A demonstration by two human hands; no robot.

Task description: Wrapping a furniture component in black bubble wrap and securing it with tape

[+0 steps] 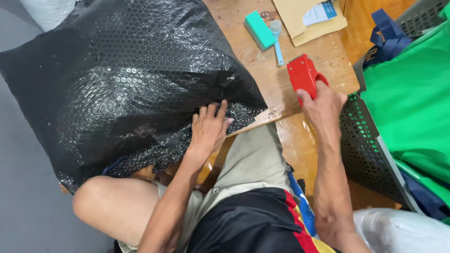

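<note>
Left hand [208,129]: lay flat, fingers spread, pressing the edge of the black bubble wrap [122,79] that covered the tabletop [323,56]. Right hand [323,105]: grip closed around the red tape dispenser [302,75], held just above the tabletop's edge. Beside: teal block [259,29], envelope [300,18], grey basket [363,140].

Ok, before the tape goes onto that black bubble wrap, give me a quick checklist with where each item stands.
1. Left hand pressing flat on the black bubble wrap near its edge: ok.
2. Right hand gripping the red tape dispenser: ok.
3. Dispenser touching the wrap: not ok, it is off to the side above the wooden table.
4. Tape end pulled free and ready: cannot tell.
5. Green block and blue scoop away from the wrap edge: ok.
</note>
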